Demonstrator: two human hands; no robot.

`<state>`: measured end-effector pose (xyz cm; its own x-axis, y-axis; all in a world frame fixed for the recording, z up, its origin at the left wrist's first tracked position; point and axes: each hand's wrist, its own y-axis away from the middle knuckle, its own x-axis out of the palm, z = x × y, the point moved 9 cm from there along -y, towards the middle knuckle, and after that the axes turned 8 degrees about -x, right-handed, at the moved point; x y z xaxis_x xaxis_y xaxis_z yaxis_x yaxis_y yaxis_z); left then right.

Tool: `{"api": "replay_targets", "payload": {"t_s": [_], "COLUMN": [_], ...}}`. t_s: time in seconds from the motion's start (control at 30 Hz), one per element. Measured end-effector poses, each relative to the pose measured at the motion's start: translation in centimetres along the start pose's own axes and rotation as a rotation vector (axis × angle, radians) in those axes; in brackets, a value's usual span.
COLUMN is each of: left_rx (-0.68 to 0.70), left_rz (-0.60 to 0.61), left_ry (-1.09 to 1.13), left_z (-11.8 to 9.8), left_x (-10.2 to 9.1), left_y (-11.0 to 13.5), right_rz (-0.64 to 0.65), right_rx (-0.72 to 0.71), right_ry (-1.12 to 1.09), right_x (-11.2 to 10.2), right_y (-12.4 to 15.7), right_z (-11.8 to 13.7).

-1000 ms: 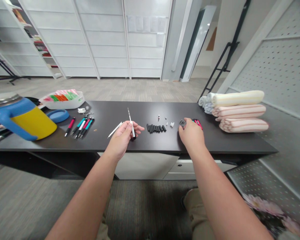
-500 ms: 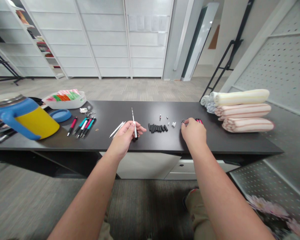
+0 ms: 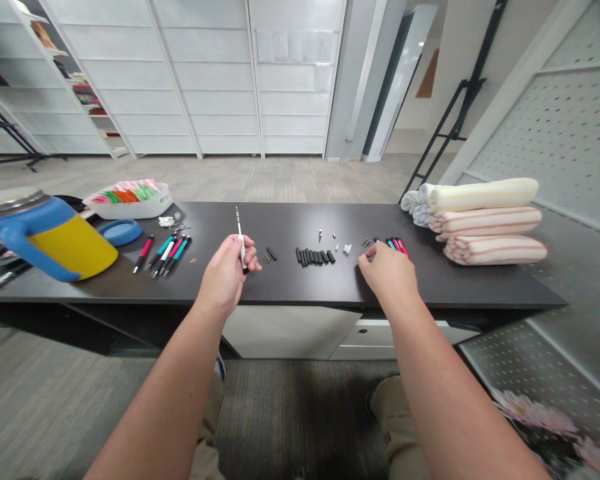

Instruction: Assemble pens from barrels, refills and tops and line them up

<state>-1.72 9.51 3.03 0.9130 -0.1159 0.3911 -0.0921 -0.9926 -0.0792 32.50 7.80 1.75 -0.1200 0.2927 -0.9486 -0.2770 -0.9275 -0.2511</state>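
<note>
My left hand [image 3: 226, 277] is closed around a white pen barrel [image 3: 243, 250], held upright above the desk. A thin white refill [image 3: 239, 220] sticks out of its top, and a black end shows below. Beside these fingers lie a black grip [image 3: 272, 253] and small metal springs [image 3: 267, 258]. My right hand [image 3: 390, 270] rests at the desk's right part with its fingertips pinched together; whatever they hold is hidden. Just behind it are teal and pink pen barrels [image 3: 399, 247], with small metal pieces [image 3: 366, 243] near the fingertips.
Several black grips [image 3: 315, 257] lie in a row mid-desk, near small white pieces [image 3: 347, 249] and metal tips [image 3: 321, 235]. Pens [image 3: 170, 255], a blue-yellow jug [image 3: 55, 233], a blue lid [image 3: 121, 232] and a white basket [image 3: 135, 208] stand left. Rolled towels [image 3: 495, 223] are stacked right.
My left hand has moved left with the barrel and refill, uncovering a black grip and springs and now covering the loose white refills. My right hand has shifted slightly, showing more small metal pieces.
</note>
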Motion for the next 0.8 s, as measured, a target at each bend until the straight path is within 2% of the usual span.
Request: {"api": "replay_targets", "payload": {"t_s": [0.07, 0.17, 0.23, 0.3, 0.33, 0.4, 0.53, 0.67, 0.8], "left_rx": [0.013, 0.001, -0.006, -0.013, -0.019, -0.027, -0.022, -0.032, -0.048], "left_rz": [-0.027, -0.043, -0.052, -0.060, -0.064, -0.073, -0.092, -0.095, -0.089], "left_ry": [-0.003, 0.001, -0.003, -0.006, -0.004, 0.000, 0.010, 0.021, 0.031], "left_z": [-0.5, -0.3, 0.2, 0.8, 1.1, 1.5, 1.6, 1.6, 1.7], "left_x": [-0.4, -0.7, -0.8, -0.8, -0.8, -0.8, -0.9, -1.0, -1.0], "left_y": [0.1, 0.1, 0.0, -0.2, -0.3, -0.5, -0.6, -0.5, -0.5], "right_rz": [-0.024, -0.149, -0.221, -0.233, -0.215, -0.168, -0.044, 0.067, 0.084], "right_rx": [-0.021, -0.107, -0.267, -0.483, -0.594, -0.724, -0.851, -0.925, -0.925], "right_ry": [-0.007, -0.054, -0.107, -0.156, -0.170, -0.191, -0.212, -0.249, -0.285], "right_x": [-0.5, -1.8, -2.1, -1.8, -1.4, -0.6, 0.9, 2.0, 2.2], "right_y": [0.5, 1.8, 3.0, 4.6, 5.4, 6.6, 7.2, 6.9, 6.6], "right_z": [0.3, 2.1, 5.0, 8.8, 10.7, 13.6, 17.3, 19.4, 19.8]}}
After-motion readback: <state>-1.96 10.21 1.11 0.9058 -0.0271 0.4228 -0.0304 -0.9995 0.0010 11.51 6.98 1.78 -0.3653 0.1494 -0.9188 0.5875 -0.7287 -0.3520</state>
